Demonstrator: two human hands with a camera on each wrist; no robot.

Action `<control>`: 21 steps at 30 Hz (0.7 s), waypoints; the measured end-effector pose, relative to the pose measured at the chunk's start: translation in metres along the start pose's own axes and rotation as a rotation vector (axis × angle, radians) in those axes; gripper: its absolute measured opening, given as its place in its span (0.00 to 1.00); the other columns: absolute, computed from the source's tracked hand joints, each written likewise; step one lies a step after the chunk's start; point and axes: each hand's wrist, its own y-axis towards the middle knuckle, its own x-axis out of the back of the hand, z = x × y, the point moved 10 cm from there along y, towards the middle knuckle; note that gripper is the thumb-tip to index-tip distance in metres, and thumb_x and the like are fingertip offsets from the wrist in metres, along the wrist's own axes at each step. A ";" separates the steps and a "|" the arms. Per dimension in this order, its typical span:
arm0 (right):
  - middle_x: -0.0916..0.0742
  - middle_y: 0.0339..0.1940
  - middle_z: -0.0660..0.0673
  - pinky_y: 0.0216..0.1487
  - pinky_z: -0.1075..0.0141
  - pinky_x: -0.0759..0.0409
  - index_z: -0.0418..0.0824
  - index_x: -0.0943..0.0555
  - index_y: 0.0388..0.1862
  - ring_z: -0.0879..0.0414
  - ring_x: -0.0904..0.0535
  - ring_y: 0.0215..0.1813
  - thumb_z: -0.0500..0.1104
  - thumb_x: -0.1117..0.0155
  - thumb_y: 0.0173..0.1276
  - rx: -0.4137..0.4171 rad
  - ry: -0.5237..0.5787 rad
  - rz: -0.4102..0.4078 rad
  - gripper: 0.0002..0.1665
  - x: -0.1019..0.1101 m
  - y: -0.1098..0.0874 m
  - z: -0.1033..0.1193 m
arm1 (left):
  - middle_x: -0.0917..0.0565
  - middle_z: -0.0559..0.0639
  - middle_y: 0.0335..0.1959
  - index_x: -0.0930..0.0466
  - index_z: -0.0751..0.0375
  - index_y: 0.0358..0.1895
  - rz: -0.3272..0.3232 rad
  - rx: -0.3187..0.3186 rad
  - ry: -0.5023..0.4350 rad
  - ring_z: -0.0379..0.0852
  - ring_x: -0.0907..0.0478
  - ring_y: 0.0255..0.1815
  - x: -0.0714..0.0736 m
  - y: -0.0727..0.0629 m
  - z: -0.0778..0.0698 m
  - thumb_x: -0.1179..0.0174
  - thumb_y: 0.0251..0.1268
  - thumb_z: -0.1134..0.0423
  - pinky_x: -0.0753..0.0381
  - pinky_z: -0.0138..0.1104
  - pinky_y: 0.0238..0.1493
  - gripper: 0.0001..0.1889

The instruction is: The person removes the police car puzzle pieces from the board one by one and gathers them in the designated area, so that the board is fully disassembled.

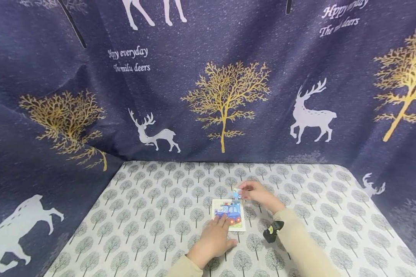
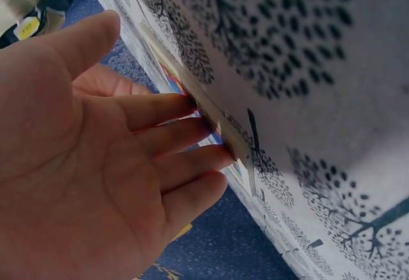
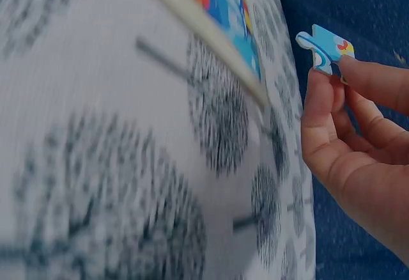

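A framed jigsaw puzzle [image 1: 234, 208] with a blue cartoon car lies on the table in the head view. My left hand [image 1: 213, 236] rests its extended fingertips on the puzzle's near left part and hides some of it. In the left wrist view, the palm of the left hand [image 2: 96, 158] is turned to the camera, its fingers at the frame's edge. Just beyond the far right corner, my right hand [image 1: 259, 195] holds up a light blue puzzle piece [image 1: 236, 194]. The right wrist view shows this puzzle piece [image 3: 324, 46] pinched between thumb and fingers, with a rounded knob on one side.
A white tablecloth [image 1: 152, 215] printed with grey trees covers the table. Behind it hangs a dark blue curtain [image 1: 201, 38] with deer and golden trees. A black strap device [image 1: 273, 231] sits on the right wrist.
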 end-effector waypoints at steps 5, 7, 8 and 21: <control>0.15 0.38 0.38 0.44 0.57 0.16 0.28 0.23 0.49 0.48 0.17 0.38 0.37 0.37 0.66 -0.029 0.034 -0.028 0.16 0.019 -0.009 -0.013 | 0.36 0.60 0.72 0.36 0.64 0.70 0.004 -0.012 0.000 0.60 0.40 0.72 0.000 0.001 0.000 0.44 0.64 0.41 0.38 0.48 0.70 0.38; 0.14 0.38 0.38 0.42 0.58 0.16 0.28 0.24 0.51 0.49 0.17 0.37 0.37 0.38 0.66 -0.044 0.068 -0.036 0.17 0.025 -0.012 -0.019 | 0.36 0.59 0.72 0.36 0.63 0.70 0.008 -0.011 -0.007 0.60 0.40 0.72 -0.001 0.001 0.001 0.44 0.64 0.42 0.39 0.48 0.70 0.38; 0.15 0.38 0.38 0.41 0.58 0.15 0.27 0.25 0.51 0.50 0.16 0.36 0.36 0.38 0.67 -0.051 0.093 -0.036 0.17 0.028 -0.014 -0.021 | 0.36 0.59 0.72 0.36 0.63 0.70 0.013 -0.011 -0.007 0.60 0.40 0.72 -0.002 0.001 0.002 0.44 0.65 0.42 0.39 0.48 0.70 0.37; 0.17 0.36 0.39 0.38 0.61 0.15 0.24 0.27 0.54 0.53 0.17 0.33 0.30 0.37 0.63 -0.116 0.114 -0.081 0.21 0.049 -0.036 -0.048 | 0.36 0.59 0.72 0.36 0.64 0.70 0.013 -0.023 -0.017 0.60 0.40 0.71 0.003 -0.001 -0.001 0.43 0.66 0.47 0.39 0.48 0.71 0.35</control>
